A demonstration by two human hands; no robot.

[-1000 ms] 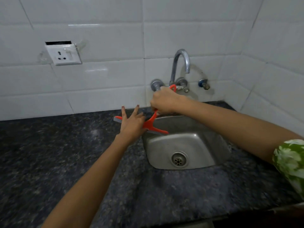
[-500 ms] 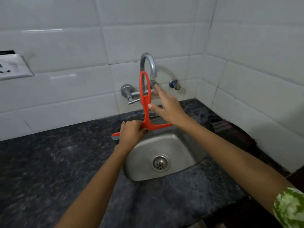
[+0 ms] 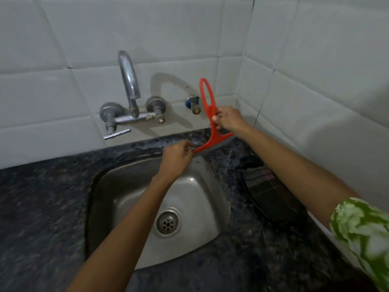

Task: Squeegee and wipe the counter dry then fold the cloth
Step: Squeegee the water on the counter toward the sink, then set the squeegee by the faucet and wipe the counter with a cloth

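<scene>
Both hands are on the orange squeegee [image 3: 212, 131]: right hand [image 3: 228, 119] grips its handle, left hand [image 3: 176, 157] pinches the blade end at the counter's [image 3: 42, 207] back edge behind the sink [image 3: 109, 197]. Wiping and folding the dark cloth [image 3: 267, 186] look undone.

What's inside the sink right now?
Inside the steel sink only the drain strainer shows. The left forearm crosses over the basin and covers part of its floor, so anything beneath it can't be seen. The red squeegee stands on the counter behind it.
</scene>
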